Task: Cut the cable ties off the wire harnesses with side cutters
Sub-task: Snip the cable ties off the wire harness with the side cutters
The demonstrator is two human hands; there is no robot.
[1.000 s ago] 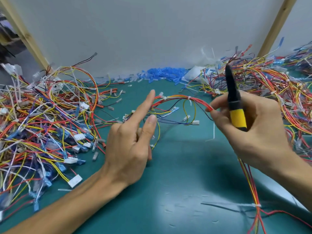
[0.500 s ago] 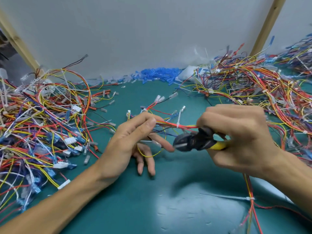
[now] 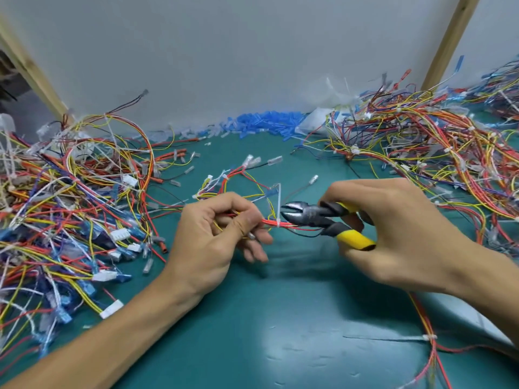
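Left hand [image 3: 216, 242] pinches the wire harness [image 3: 269, 222] just beside its white cable tie [image 3: 278, 217], holding it taut above the green counter [image 3: 280, 318] so the right hand [image 3: 398, 234], wrapped round the side cutters [image 3: 314, 217], can bring the parted blades to the tie.

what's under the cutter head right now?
Under the side cutters, the held harness's red wires and one black wire run on toward the right hand; below them, bare green mat. Where those wires go behind the palm is hidden.
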